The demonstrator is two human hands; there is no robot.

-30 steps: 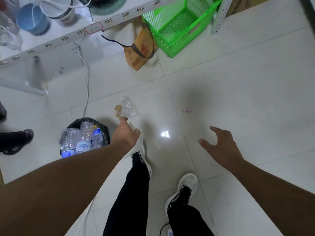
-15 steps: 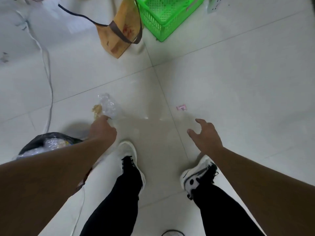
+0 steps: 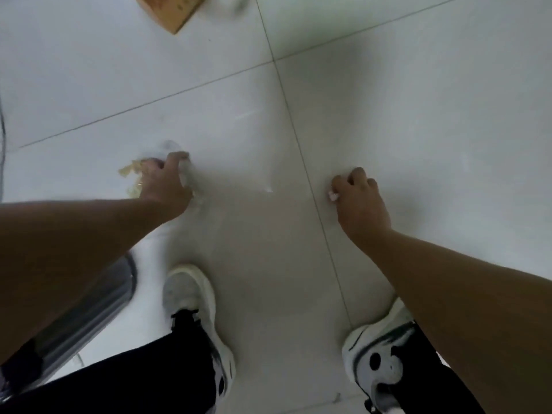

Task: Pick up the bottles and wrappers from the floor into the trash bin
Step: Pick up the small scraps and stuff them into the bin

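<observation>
A crumpled clear plastic wrapper (image 3: 174,150) with yellowish crumbs lies on the white tile floor at left centre. My left hand (image 3: 164,182) is down on it, fingers curled round the plastic. A small pink wrapper (image 3: 332,196) lies on the floor to the right. My right hand (image 3: 360,201) is curled over it and pinches it, with only a pink-white tip showing beside the thumb. A blurred grey shape (image 3: 89,309) under my left forearm at the lower left may be the trash bin.
A brown paper bag corner (image 3: 176,11) lies at the top edge. A thin cable (image 3: 3,135) runs along the left edge. My two white shoes (image 3: 194,297) stand below the hands on the tiles.
The view has dropped closer to the floor. My left hand has closed on the clear wrapper. My right hand went from spread above the floor to curled on the pink wrapper.
</observation>
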